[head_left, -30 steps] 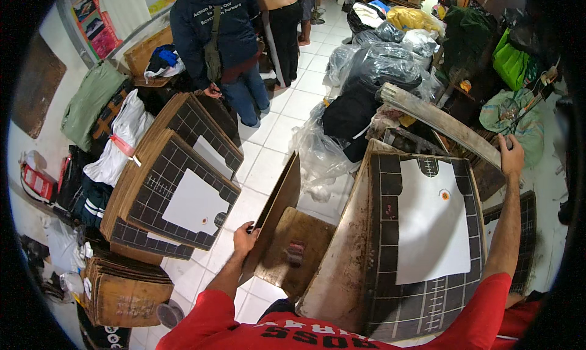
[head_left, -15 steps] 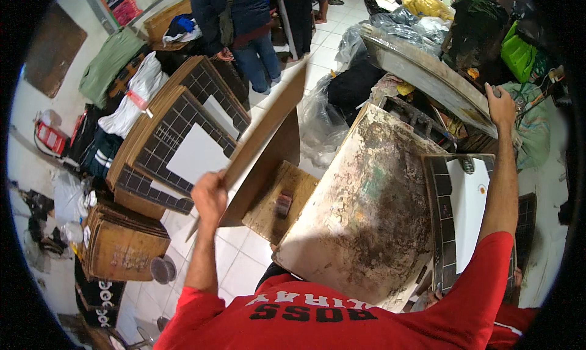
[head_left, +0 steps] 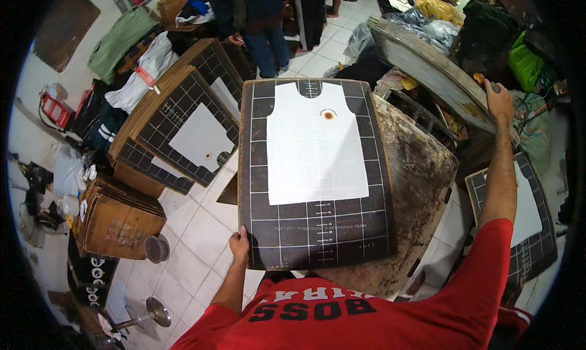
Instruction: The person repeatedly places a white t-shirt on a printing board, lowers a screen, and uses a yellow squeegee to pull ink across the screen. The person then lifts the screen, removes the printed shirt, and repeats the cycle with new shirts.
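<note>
My left hand (head_left: 240, 243) grips the lower left edge of a dark board (head_left: 256, 228) marked with a white grid. The board is face up in front of me, over a stained, worn tabletop (head_left: 421, 167). On it lies a flat white sleeveless shirt panel (head_left: 314, 155) with a small orange round print at the chest. My right hand (head_left: 500, 100), arm stretched out, is closed on the near right end of a tilted, framed panel (head_left: 433, 69) raised above the far side of the tabletop.
Several similar gridded boards (head_left: 183, 118) with white panels lean in a stack at left, above brown boards (head_left: 122, 222). Another gridded board (head_left: 525, 228) with a white piece is at right. A person (head_left: 262, 26) stands ahead on the tiles. Plastic bags (head_left: 427, 20) pile up far right.
The board in my left hand has swung from edge-on at the left to face up over the tabletop. The other gridded board has shifted farther right. My right hand stays on the raised frame.
</note>
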The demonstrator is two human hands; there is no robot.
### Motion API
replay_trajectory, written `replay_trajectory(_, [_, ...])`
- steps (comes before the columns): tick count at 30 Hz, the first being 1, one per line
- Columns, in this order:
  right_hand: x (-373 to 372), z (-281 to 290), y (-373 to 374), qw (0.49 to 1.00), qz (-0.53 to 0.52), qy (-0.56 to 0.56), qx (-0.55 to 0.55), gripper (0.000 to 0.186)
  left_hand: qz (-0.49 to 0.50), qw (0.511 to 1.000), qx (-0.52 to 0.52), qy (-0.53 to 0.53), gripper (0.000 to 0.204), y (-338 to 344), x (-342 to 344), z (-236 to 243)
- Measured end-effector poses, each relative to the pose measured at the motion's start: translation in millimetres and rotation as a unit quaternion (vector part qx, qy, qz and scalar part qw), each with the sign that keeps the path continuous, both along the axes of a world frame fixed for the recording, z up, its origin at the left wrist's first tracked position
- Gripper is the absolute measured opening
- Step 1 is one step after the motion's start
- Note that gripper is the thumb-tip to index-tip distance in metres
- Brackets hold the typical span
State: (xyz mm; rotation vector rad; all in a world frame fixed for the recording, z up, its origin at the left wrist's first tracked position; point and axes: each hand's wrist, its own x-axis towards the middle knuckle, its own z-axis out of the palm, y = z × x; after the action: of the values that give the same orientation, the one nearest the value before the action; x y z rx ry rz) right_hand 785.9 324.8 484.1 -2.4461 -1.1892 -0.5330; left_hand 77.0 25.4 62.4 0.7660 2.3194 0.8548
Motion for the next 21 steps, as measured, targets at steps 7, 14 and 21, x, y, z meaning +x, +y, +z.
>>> replay_trajectory(7, [6,-15,-2,1.0,-0.001,-0.022,0.015,0.081,-0.053,0.988,0.03,0.142,0.072,45,-34,46])
replay_trajectory(14, [6,-42,-17,0.999,0.008,-0.038,0.027,0.082,-0.266,0.943,0.031,0.196,0.068,122,-42,49])
replay_trajectory(21, [-37,-35,-31,0.99,0.045,-0.043,0.129,0.05,-0.52,0.844,-0.057,0.116,0.074,108,28,23])
